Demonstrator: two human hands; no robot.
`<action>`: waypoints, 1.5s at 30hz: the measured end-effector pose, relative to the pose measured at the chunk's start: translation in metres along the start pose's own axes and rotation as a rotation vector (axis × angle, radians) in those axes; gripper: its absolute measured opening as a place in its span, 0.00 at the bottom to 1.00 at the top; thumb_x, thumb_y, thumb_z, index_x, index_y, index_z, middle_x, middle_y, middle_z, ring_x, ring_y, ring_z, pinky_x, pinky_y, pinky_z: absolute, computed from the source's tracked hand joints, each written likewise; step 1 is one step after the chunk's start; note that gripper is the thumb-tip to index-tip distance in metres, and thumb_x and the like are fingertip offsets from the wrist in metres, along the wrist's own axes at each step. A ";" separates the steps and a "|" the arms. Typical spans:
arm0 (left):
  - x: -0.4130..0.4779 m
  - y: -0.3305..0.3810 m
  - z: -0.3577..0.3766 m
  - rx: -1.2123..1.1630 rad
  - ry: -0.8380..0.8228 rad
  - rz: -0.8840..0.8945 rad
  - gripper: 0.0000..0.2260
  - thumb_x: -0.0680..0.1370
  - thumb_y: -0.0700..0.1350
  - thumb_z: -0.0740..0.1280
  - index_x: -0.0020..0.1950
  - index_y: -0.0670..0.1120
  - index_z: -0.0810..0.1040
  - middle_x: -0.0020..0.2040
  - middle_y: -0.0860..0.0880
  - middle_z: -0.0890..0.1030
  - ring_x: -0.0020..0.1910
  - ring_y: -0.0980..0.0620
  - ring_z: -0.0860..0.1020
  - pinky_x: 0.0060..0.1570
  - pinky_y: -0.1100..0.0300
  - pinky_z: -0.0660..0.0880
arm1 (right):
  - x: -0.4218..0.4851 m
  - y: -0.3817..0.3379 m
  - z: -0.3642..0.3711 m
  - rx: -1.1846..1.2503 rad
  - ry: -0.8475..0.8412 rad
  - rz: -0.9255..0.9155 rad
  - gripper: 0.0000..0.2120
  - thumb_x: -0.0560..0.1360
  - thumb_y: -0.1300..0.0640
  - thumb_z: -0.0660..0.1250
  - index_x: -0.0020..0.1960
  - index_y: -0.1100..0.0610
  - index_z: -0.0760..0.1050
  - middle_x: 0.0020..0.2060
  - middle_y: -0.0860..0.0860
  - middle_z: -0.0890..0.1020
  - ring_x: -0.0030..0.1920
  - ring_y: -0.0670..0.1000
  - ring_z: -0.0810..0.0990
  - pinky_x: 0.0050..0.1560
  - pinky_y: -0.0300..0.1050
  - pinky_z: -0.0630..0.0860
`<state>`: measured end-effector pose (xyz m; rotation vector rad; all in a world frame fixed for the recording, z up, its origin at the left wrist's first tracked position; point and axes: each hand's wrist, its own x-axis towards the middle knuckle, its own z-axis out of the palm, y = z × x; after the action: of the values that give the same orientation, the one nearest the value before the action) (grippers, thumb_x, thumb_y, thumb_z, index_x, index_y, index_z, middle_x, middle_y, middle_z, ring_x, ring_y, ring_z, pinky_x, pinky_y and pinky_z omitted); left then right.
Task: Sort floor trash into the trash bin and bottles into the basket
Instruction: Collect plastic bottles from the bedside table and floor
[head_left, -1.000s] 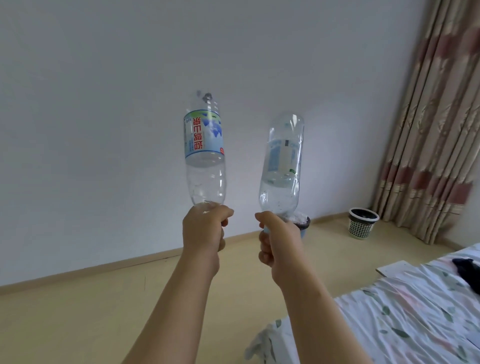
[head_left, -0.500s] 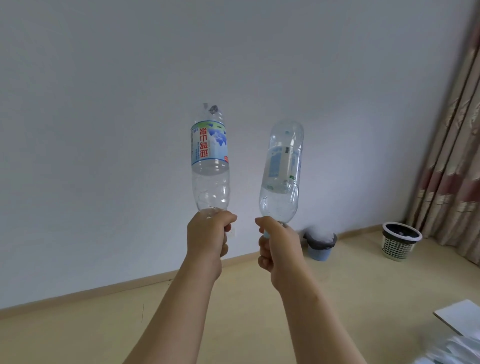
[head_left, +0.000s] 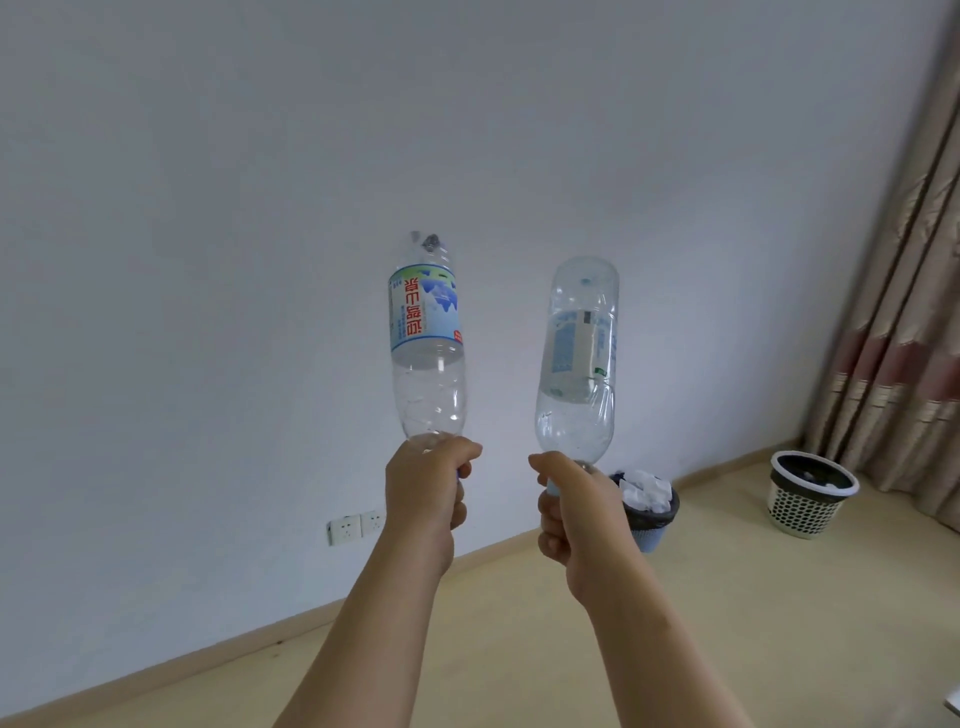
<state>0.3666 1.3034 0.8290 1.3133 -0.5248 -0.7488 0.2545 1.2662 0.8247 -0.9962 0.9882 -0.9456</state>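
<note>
Delivery pending.
Left hand (head_left: 423, 488) grips left bottle (head_left: 426, 343), right hand (head_left: 574, 512) right bottle (head_left: 579, 364); basket (head_left: 810, 493) waits right of both.

Left bottle (head_left: 426, 332) is upside down, so label print is flipped too: big red Chinese characters, three by look of it, on white-and-blue label. Can't make out brand for sure. Small blue print beside them, way too tiny to read. Right bottle (head_left: 576, 358) — label turned away, only pale back and small dark block showing, nothing legible there.
</note>
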 end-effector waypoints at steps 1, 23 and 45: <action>0.024 -0.002 0.006 0.010 -0.021 -0.009 0.06 0.73 0.37 0.66 0.37 0.43 0.73 0.30 0.48 0.69 0.22 0.54 0.60 0.22 0.66 0.58 | 0.022 -0.001 0.007 0.004 0.021 -0.002 0.08 0.73 0.59 0.65 0.38 0.58 0.67 0.18 0.46 0.62 0.22 0.46 0.56 0.26 0.39 0.54; 0.334 -0.071 0.249 0.115 -0.405 -0.217 0.07 0.73 0.37 0.66 0.36 0.43 0.72 0.31 0.47 0.70 0.19 0.55 0.60 0.25 0.65 0.57 | 0.365 -0.052 -0.059 0.114 0.411 0.037 0.09 0.73 0.59 0.65 0.36 0.56 0.67 0.17 0.46 0.62 0.18 0.45 0.57 0.24 0.37 0.55; 0.480 -0.198 0.705 0.207 -0.779 -0.417 0.07 0.72 0.36 0.63 0.34 0.42 0.69 0.27 0.48 0.67 0.18 0.55 0.57 0.22 0.66 0.54 | 0.661 -0.147 -0.367 0.197 0.795 0.119 0.07 0.73 0.60 0.65 0.39 0.57 0.67 0.18 0.46 0.63 0.19 0.46 0.57 0.24 0.36 0.54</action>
<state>0.1377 0.4633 0.7408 1.3082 -0.9775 -1.6112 0.0583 0.5259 0.7409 -0.3697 1.5493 -1.3438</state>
